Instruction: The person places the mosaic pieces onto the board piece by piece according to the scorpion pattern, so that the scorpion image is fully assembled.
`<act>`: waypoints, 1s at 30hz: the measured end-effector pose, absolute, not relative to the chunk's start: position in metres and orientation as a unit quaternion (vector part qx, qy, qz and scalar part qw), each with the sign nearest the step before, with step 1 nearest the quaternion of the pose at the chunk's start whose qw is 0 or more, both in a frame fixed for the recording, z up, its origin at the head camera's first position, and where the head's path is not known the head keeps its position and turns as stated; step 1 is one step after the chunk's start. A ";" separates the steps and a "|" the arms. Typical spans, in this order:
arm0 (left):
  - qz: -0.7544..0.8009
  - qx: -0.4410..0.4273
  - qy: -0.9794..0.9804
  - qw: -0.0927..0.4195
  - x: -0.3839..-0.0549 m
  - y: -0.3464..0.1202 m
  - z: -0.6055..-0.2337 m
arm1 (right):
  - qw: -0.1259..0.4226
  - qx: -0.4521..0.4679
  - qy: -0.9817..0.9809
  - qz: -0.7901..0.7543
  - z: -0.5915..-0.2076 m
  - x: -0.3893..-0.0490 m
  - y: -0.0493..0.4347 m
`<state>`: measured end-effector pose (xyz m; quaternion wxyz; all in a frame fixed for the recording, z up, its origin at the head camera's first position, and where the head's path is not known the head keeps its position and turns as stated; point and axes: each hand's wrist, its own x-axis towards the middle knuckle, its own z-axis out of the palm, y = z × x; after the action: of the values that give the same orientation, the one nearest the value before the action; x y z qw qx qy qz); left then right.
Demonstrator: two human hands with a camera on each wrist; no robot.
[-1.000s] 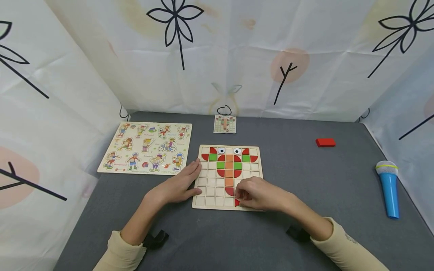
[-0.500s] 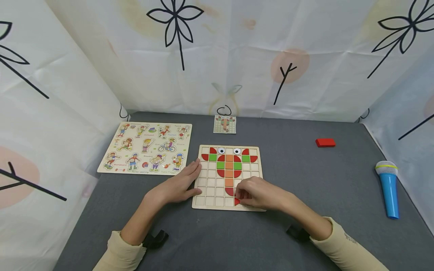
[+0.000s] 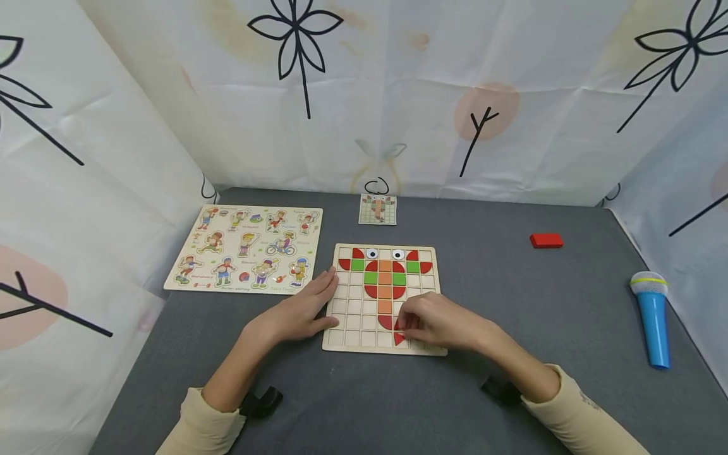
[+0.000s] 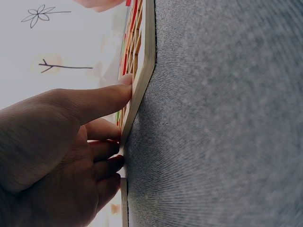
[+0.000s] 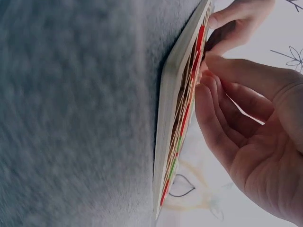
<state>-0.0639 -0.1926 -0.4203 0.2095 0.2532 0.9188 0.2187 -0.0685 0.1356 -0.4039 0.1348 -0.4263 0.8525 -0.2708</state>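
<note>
In the head view a square wooden grid board [image 3: 347, 341] lies flat, partly filled with red, green and orange tiles and two eye tiles. My left hand [image 3: 301, 309] rests along its left edge, thumb and fingers spread. The left wrist view shows that thumb [image 4: 106, 100] against the board's side. Over the lower right part, my right hand [image 3: 440, 322] has curled fingers and pinches a small red tile [image 3: 397, 324], mostly covered by the fingertips. Just below it a red triangular tile [image 3: 399, 339] sits in the bottom row. In the right wrist view, thumb and fingertips meet close over the grid.
A small pattern card [image 3: 378, 210] lies behind the board. To the left is a picture puzzle board [image 3: 227, 278] with child figures. A red block [image 3: 546, 241] and a blue toy microphone [image 3: 653, 322] lie on the right of the grey table [image 3: 364, 404].
My right hand has shifted slightly up and right, so more of the red tiles by its fingertips shows. The left hand stays in place.
</note>
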 end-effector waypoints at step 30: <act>0.223 0.259 0.918 0.203 -0.062 -0.193 -0.420 | 0.120 -0.442 0.856 -0.240 -0.409 -0.076 0.136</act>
<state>-0.0623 -0.1926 -0.4197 0.2029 0.2592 0.9176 0.2228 -0.0756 0.1363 -0.4095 0.1204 -0.4423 0.8558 -0.2398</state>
